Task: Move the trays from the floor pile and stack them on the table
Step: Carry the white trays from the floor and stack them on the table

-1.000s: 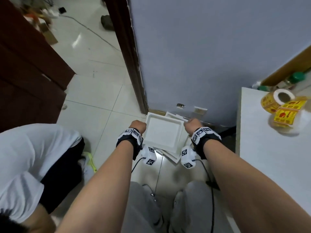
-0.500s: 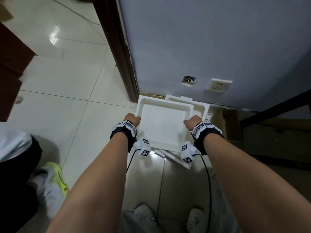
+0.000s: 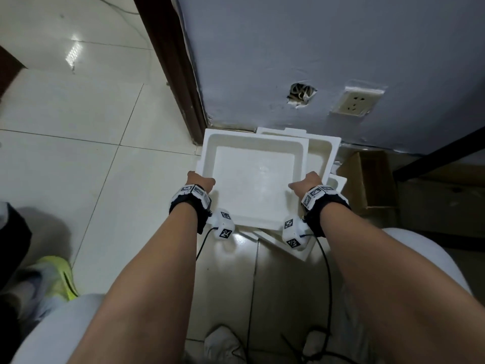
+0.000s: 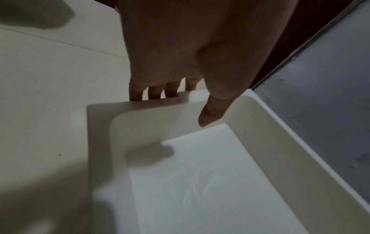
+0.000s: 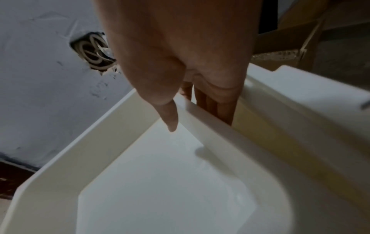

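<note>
A white shallow tray (image 3: 253, 179) lies on top of a pile of white trays (image 3: 321, 151) on the floor against the grey wall. My left hand (image 3: 200, 181) grips the top tray's left rim, thumb inside the wall and fingers (image 4: 154, 91) under the outer edge. My right hand (image 3: 305, 183) grips its right rim the same way, thumb (image 5: 170, 117) inside the tray (image 5: 166, 182) and fingers down between it and the tray beneath (image 5: 300, 98). The tray's inside (image 4: 200, 182) holds nothing. The table is out of view.
A dark wooden door frame (image 3: 170, 61) rises left of the pile. The wall carries a socket (image 3: 357, 101) and a hole with wires (image 3: 301, 94). A cardboard box (image 3: 370, 177) sits right of the trays. A second person's yellow-green shoe (image 3: 59, 277) is at left.
The view has dropped lower and closer to the floor pile; the table with tape rolls left the frame. Both hands stayed on the top tray's side rims.
</note>
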### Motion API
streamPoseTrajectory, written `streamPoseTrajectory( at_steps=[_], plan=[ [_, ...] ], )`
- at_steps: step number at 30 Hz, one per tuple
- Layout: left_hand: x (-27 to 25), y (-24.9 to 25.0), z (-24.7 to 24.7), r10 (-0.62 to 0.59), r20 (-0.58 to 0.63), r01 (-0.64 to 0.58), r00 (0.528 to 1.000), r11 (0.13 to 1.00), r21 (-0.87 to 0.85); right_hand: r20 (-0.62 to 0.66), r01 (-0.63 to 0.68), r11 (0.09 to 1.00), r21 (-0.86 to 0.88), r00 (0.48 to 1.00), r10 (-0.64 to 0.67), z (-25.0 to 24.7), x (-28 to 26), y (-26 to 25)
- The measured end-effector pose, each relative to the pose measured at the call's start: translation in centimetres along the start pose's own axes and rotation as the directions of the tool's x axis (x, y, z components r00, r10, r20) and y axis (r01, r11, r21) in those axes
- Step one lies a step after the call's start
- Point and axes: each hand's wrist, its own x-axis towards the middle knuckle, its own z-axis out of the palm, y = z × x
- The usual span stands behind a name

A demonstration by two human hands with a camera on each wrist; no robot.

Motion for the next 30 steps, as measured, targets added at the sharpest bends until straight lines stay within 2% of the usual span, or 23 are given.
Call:
streamPoseTrajectory(
  at_steps=[4,12,15,17,20,22,27,30],
  plan=[
    [-3.5,2.4,-3.0,0.000,-0.007,0.000,1.000,1.000,0.008,-0.059,0.034,0.992,-0.118,0.997,-0.041,-3.6,-3.5,-1.8],
    [-13.0,8.1,-10.8,-0.023,0.025,0.021,0.999,0.998,0.062,-0.097,0.137,0.978,-0.159,0.983,-0.154,-12.8,-11.9,-6.8],
    [-17.2,11.6,-14.0,0.042,-0.095,-0.022,0.995,0.979,0.204,-0.080,0.169,0.956,-0.241,0.978,-0.193,-16.6,-15.6,-9.1],
    [-19.9,14.5,-15.6,0.150,-0.131,-0.111,0.980,0.958,0.264,-0.053,0.207,0.931,-0.301,0.971,-0.233,-18.9,-17.8,-10.6],
    [-23.7,18.9,-17.5,0.297,-0.091,-0.259,0.951,0.919,0.296,-0.026,0.299,0.872,-0.389,0.942,-0.334,-22.3,-20.9,-12.9],
    [-26.3,21.4,-18.7,0.316,-0.046,-0.290,0.948,0.912,0.291,0.007,0.364,0.827,-0.428,0.916,-0.400,-24.5,-22.8,-14.3],
    [-32.0,24.2,-21.9,0.178,0.206,-0.244,0.962,0.900,0.361,0.121,0.457,0.760,-0.462,0.882,-0.456,-30.3,-27.5,-17.7],
    [-35.6,24.9,-23.6,0.100,0.249,-0.195,0.963,0.899,0.392,0.165,0.490,0.774,-0.402,0.870,-0.465,-33.3,-29.8,-19.1]
  ],
)
